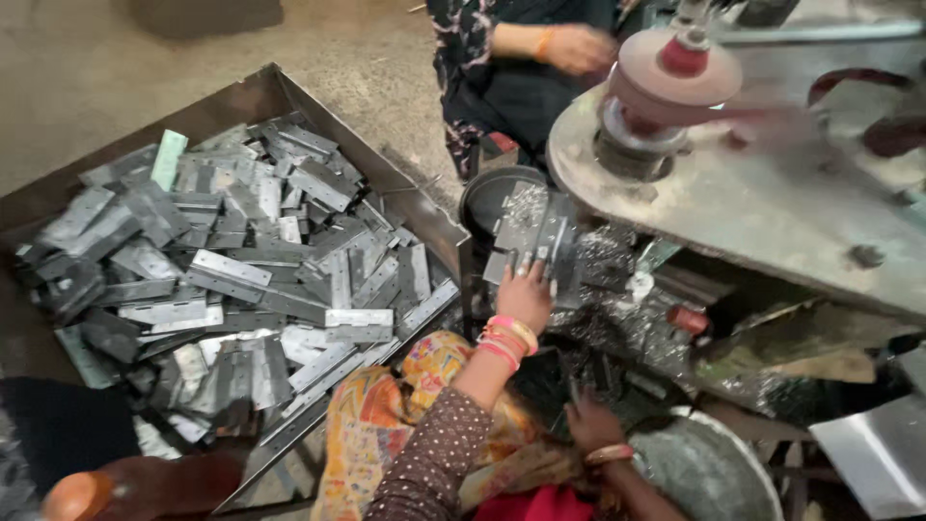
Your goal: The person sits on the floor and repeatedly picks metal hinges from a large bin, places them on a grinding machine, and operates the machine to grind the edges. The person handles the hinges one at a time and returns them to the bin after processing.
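Note:
My left hand (526, 294), with pink bangles on the wrist and a brown dotted sleeve, reaches forward and grips the lower edge of a small stack of grey metal hinge plates (531, 236). The stack is held over a dark round pan (482, 198) and shiny metal scraps. My right hand (590, 423), wearing an orange bangle, stays low in a dark gap beside a round grey metal basin (709, 473). Its fingers are in shadow, so what it holds is hidden.
A large sheet-metal bin (318, 116) on the left holds several loose hinge plates (231, 275). A reddish spinning polishing wheel (670, 72) sits on a worn metal machine table (772, 207) at the upper right. Another person (521, 58) stands behind it.

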Demonstrator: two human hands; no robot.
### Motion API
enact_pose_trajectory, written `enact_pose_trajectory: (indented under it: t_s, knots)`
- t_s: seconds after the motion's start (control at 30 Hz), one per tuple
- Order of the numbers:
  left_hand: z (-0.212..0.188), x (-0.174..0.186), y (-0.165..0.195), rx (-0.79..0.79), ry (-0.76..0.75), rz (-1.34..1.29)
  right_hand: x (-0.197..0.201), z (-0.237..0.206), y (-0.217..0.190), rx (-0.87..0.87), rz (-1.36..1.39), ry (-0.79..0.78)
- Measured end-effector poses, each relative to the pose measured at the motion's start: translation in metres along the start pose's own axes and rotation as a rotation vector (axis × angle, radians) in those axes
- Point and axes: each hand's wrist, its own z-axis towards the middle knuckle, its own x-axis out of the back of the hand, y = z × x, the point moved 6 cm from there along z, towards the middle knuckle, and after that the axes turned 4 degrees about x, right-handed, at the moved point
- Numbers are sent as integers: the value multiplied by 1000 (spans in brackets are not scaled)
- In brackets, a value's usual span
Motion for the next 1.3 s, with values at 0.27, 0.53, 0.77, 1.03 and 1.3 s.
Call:
enact_pose_trajectory:
  t_s: [0.27, 0.53, 0.77, 1.03, 1.3]
  knots:
    - [-19, -6, 8, -7, -63, 22, 32, 22, 6, -45, 5, -194]
    - [7, -22, 13, 12, -23, -47, 9, 5, 6, -53, -6, -44]
    - [-9, -21, 7, -3, -69, -73, 8, 15, 6, 31, -97, -36]
    - [34, -56, -4, 39, -177, 98, 27, 25, 12, 4, 2, -72]
    - [24, -44, -2, -36, -469, 182, -19, 14, 17, 14, -25, -92]
